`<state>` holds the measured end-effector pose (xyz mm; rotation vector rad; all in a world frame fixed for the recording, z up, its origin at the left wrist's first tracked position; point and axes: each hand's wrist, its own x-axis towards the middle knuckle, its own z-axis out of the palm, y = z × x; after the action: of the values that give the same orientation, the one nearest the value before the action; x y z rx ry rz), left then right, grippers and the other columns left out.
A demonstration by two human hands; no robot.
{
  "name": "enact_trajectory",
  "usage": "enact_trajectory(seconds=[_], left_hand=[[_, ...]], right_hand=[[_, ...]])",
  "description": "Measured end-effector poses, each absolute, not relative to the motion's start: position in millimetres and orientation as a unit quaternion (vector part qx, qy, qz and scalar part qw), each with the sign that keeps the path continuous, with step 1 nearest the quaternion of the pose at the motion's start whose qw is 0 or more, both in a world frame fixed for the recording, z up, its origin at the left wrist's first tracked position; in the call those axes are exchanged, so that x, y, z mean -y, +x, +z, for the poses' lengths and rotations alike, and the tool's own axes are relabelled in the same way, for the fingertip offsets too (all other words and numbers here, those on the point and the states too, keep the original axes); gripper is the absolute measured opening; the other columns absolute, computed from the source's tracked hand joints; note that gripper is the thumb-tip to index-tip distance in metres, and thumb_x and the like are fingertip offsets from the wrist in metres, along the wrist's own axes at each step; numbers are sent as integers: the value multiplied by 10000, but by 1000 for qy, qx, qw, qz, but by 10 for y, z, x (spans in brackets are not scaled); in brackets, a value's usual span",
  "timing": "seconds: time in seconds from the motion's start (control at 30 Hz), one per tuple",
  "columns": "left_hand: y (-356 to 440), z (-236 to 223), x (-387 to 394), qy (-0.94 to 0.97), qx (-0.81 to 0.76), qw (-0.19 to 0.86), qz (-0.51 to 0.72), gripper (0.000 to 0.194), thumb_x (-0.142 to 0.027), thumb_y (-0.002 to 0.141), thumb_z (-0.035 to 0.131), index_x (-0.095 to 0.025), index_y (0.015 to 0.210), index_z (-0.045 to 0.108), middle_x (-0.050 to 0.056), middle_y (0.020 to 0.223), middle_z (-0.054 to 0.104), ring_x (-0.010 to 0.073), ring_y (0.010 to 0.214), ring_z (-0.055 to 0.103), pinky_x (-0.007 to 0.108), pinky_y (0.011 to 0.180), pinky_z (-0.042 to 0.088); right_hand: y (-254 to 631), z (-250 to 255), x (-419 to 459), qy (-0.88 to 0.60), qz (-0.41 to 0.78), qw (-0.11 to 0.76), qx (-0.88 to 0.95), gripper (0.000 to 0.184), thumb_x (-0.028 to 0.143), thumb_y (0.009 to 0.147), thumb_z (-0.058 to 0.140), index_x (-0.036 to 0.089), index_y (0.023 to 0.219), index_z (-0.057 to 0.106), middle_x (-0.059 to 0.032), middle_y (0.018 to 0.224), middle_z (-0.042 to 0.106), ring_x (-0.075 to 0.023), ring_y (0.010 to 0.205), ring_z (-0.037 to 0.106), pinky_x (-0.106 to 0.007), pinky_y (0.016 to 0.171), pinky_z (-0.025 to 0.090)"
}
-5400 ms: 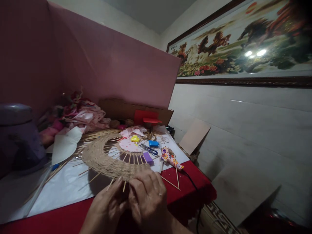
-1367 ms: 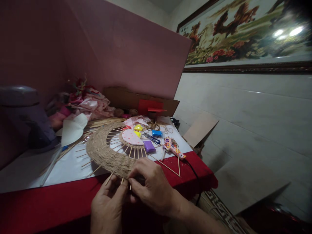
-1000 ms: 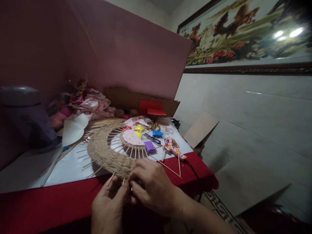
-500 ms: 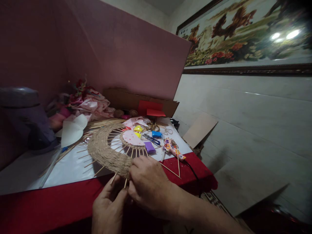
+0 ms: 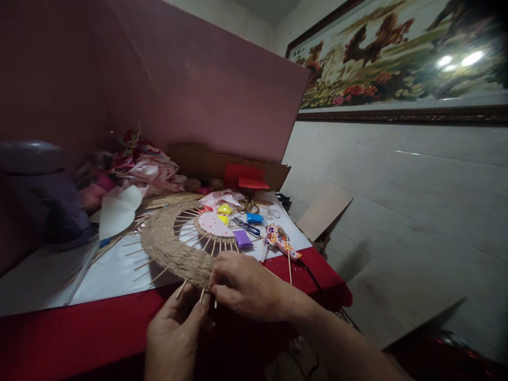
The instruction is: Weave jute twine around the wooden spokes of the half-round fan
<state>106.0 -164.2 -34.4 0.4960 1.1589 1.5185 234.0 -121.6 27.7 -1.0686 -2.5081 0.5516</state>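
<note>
Red-clothed table [image 5: 99, 325] beside a pale wall [image 5: 420, 196]; left grip [image 5: 174, 330] and right grip [image 5: 246, 288] apparently pinch the woven piece [image 5: 169, 248].

hands [image 5: 248, 286]: 2 | woven piece [image 5: 162, 248]: 1 | blue packet [image 5: 254, 218]: 1 | purple packet [image 5: 243, 239]: 1 | snips [image 5: 249, 227]: 1 | glue gun [image 5: 282, 244]: 1 | white fan [image 5: 118, 212]: 1 | framed picture [image 5: 373, 58]: 1

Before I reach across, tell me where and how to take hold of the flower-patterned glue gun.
By the handle of the flower-patterned glue gun, I'd judge, from above and the near right: it angles out that way, ending at the dark cord. The purple packet lies to the left. A thin stick seems to cross the handle, so probably lift that away first.
</note>
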Motion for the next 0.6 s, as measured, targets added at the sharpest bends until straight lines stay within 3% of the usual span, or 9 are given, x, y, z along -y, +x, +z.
enact_trajectory(seconds=[0.17,0.33,0.6], left_hand=[[1076,-341,1647,205,-488,550,646,471,-226,395,865,-122,820,689,41,788,720,122,548,604,183,421,477],[1099,-298,1657,199,-504,539,644,477,-217,397,857,-131,839,698,56,816,727,149,572,632,195,420,487],[1093,-331,1632,217,-493,537,649,426,-242,399,852,-123,773,685,60,789,720,149,531,616,203,387,477]], right_hand=[[2325,270,1237,-381,178,179,890,93,86,752,524,163,711,558,-19,800,579,-127,778,519,-256,739,418],[2311,238,1280,-400,135,190,886,87,122,762,515,170,694,542,-19,795,565,-130,739,506,-254,680,408],[2281,198,1345,-407,57,173,895,99,170,819,481,164,744,547,-60,849,584,-167,800,502,-304,734,415]])
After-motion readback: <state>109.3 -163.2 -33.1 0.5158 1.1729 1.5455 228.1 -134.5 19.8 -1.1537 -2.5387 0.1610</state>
